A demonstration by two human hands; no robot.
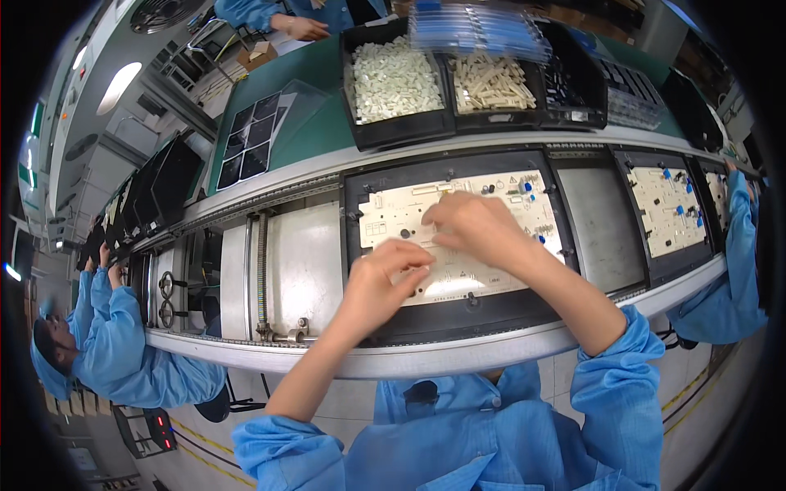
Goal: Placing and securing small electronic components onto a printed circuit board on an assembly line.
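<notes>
Both hands rest on the cream board (458,237) at frame centre — left hand (385,282) low, fingers curled. Right hand (475,225) presses flat, fingers spread; whether either grip holds anything, I cannot tell. Bins (401,123) sit above.

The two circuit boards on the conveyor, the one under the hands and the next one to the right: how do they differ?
The near circuit board has both hands on it, left hand and right hand; the right circuit board lies untouched. The near one is partly covered, the right one fully visible. Both are cream, carry blue parts, and sit in black carriers.
</notes>
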